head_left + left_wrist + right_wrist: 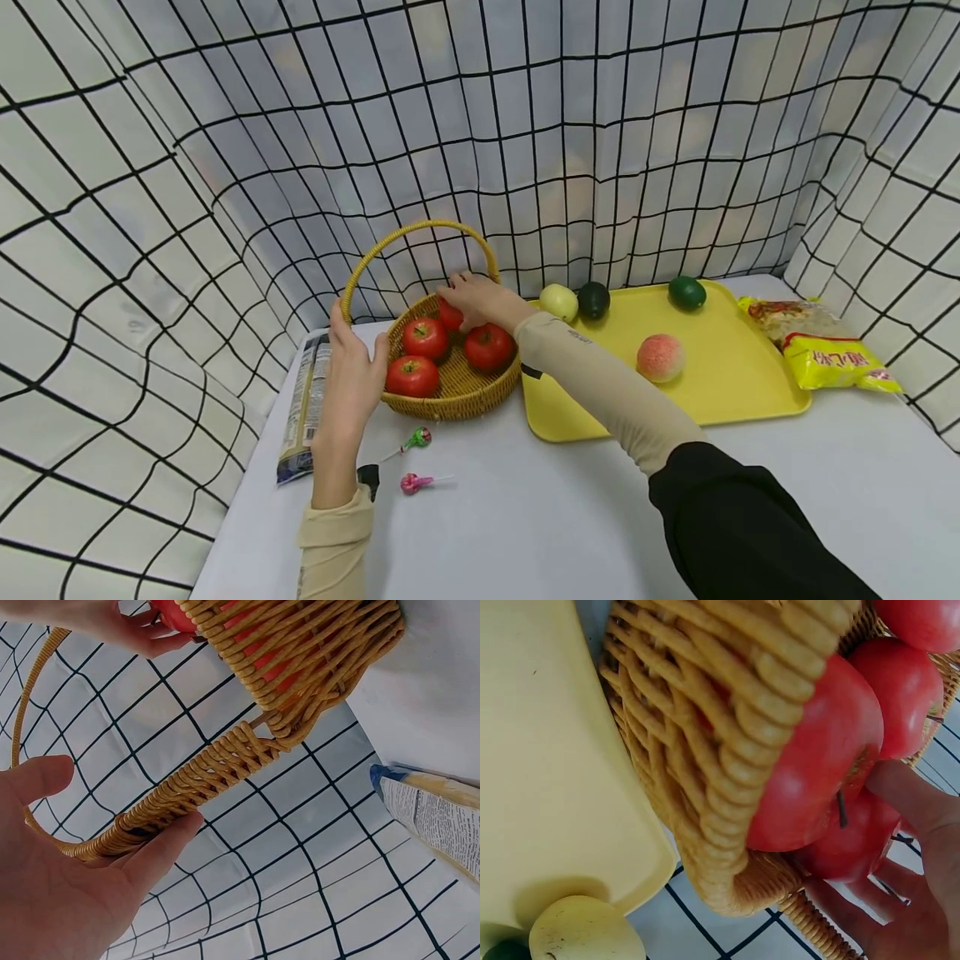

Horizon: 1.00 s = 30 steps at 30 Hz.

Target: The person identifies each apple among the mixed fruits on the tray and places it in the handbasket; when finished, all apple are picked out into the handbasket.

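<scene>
A round wicker basket point(450, 407) with a tall yellow handle point(420, 227) holds several red apples point(426, 338). My right hand point(480, 298) reaches over the rim and grips the apple point(851, 844) at the back of the basket, thumb on one side and fingers on the other. Another apple point(825, 757) sits close beside that hand, against the woven wall. On the left, my left hand point(351, 371) rests against the side of the handle point(195, 780). Its fingers point(169, 844) are extended along the handle, with the thumb standing apart.
Right of the basket lies a yellow tray point(720, 400) with a peach point(661, 358), a pale yellow-green fruit point(559, 302) and two dark green fruits point(687, 293). A snack bag point(832, 350) is farther right. Two lollipops point(416, 439) and a printed packet point(306, 408) lie nearer the left. Black netting point(562, 150) surrounds the table.
</scene>
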### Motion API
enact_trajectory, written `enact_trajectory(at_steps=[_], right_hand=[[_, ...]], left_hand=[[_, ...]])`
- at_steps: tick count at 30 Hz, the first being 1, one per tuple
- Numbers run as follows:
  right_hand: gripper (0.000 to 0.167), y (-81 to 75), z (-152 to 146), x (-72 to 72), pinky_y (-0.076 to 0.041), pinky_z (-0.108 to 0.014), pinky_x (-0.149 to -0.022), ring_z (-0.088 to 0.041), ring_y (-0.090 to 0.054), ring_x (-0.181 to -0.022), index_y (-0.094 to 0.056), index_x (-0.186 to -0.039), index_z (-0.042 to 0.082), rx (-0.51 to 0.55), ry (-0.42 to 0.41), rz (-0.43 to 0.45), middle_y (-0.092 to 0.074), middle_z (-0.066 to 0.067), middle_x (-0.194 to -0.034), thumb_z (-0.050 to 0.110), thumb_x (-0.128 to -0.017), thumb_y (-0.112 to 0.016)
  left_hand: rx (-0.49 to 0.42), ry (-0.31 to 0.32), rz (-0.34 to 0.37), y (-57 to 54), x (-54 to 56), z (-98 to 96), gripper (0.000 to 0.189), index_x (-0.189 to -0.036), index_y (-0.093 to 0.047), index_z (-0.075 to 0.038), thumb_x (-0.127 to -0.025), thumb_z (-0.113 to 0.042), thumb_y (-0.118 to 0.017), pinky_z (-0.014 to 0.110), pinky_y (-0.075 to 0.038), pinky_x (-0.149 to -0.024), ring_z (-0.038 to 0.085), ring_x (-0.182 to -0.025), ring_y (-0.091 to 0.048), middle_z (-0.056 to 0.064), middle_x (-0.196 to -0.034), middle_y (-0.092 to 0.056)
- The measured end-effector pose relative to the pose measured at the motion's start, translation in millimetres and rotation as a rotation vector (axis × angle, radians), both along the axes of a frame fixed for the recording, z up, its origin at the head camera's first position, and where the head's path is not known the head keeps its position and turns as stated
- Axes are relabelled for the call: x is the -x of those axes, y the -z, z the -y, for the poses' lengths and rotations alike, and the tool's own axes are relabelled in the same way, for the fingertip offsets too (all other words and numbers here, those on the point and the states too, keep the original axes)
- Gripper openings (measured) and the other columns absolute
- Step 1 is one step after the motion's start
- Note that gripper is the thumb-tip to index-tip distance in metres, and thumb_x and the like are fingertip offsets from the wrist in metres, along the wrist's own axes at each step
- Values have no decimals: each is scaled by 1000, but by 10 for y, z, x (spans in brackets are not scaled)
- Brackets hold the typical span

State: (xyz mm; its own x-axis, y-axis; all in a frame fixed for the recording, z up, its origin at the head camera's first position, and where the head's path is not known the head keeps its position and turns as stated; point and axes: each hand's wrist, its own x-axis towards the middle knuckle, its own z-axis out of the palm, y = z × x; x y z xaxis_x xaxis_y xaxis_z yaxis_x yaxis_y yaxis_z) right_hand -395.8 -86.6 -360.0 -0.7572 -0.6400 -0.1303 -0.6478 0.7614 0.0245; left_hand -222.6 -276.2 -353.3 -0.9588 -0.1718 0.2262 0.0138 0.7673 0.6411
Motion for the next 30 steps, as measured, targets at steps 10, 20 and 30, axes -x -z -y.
enact_trajectory(at_steps=[10, 20, 30], right_hand=[[81, -69, -41, -96, -36, -46, -125, -29, -40, -151, -23, -165, 25, -25, 57, 113, -31, -6, -169, 36, -98, -68], [75, -133, 5, -128, -21, -51, -131, -33, -14, -162, -11, -166, 33, -216, 133, 316, -13, 1, -175, 45, -104, -50], [71, 51, -117, -129, -24, -56, -129, -32, -18, -161, -24, -164, 28, -72, 65, 209, -22, -2, -173, 50, -103, -53]], left_hand=[[1, -11, -8, 21, 19, 2, 82, -164, 15, -17, -109, -39, -42, 64, -35, -119, 50, -144, -42, 22, -172, -6], [-10, -4, -2, 29, 16, 8, 83, -164, 18, -18, -109, -38, -41, 64, -38, -117, 51, -141, -45, 21, -173, -2], [0, -1, 11, 12, 24, -1, 83, -163, 20, -19, -109, -39, -39, 65, -38, -117, 52, -140, -44, 21, -173, -1]])
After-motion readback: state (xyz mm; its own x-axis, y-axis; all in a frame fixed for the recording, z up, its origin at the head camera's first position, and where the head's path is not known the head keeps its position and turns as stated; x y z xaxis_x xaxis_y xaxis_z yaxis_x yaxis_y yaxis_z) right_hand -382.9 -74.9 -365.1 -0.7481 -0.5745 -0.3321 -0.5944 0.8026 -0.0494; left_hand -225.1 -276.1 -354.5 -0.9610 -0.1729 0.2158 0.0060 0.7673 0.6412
